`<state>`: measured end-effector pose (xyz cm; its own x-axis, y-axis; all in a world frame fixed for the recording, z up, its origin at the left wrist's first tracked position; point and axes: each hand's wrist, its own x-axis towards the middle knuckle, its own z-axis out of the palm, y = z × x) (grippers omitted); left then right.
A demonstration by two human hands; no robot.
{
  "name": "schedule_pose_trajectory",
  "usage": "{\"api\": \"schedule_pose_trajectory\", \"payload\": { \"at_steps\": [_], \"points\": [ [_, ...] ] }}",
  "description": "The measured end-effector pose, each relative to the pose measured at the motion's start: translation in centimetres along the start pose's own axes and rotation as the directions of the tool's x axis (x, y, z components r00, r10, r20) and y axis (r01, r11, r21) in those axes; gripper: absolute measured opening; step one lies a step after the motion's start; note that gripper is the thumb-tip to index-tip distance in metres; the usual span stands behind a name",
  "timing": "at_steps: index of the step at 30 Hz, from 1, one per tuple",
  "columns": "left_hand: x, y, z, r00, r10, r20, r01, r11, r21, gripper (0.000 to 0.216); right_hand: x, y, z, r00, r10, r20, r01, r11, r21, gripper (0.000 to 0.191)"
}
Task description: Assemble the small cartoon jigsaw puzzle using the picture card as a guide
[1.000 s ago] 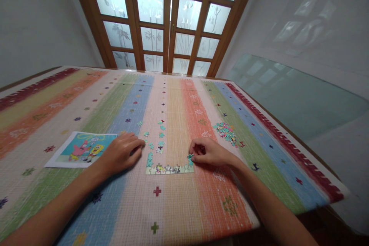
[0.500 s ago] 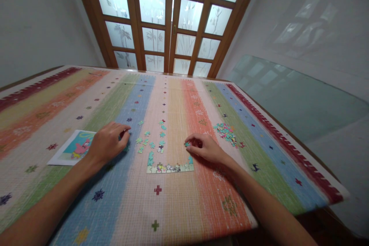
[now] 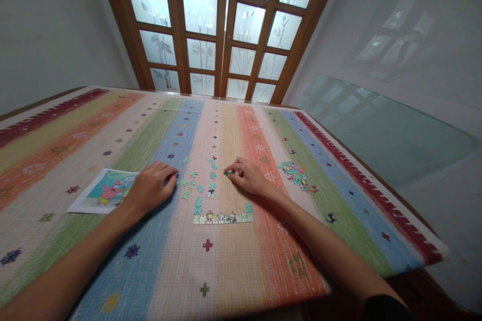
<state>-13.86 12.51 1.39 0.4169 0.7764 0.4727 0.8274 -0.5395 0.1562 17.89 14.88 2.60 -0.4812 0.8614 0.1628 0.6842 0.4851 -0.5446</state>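
Between thumb and fingertips, my right hand (image 3: 246,175) pinches a small teal jigsaw piece (image 3: 227,173) just above the cloth. Left of it, a column of loose teal pieces (image 3: 213,175) lies in the middle, beside a scattered group of green pieces (image 3: 192,184). Nearer to me is a joined puzzle border (image 3: 224,218): a bottom row with short sides rising at both ends. My left hand (image 3: 155,184) rests on the cloth, fingers loosely curled with a small gap at the thumb; nothing shows in it. It partly covers a printed picture (image 3: 107,190) of a pink cartoon figure.
A heap of mixed puzzle pieces (image 3: 294,174) lies to the right of my right hand. The striped tablecloth (image 3: 188,271) covers the table, whose right edge runs near a wall with a glass panel (image 3: 387,115). Wooden glazed doors (image 3: 222,35) stand beyond the far edge.
My right hand has moved left and away from me with the piece, from above the border's right side toward the loose column. My left hand has shifted slightly right.
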Motion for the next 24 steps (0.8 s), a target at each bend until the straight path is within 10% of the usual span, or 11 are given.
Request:
{"api": "schedule_pose_trajectory", "payload": {
  "at_steps": [11,24],
  "points": [
    [-0.2,1.3,0.2,0.994,0.11,-0.02,-0.11,0.994,0.012,0.029,1.9,-2.2,1.0,0.985,-0.039,0.169,0.064,0.987,-0.146,0.02],
    [-0.4,3.6,0.1,0.95,0.312,-0.002,-0.306,0.931,-0.198,0.027,-2.0,1.1,-2.3,0.954,0.097,0.285,-0.209,0.894,0.396,0.006]
  ]
}}
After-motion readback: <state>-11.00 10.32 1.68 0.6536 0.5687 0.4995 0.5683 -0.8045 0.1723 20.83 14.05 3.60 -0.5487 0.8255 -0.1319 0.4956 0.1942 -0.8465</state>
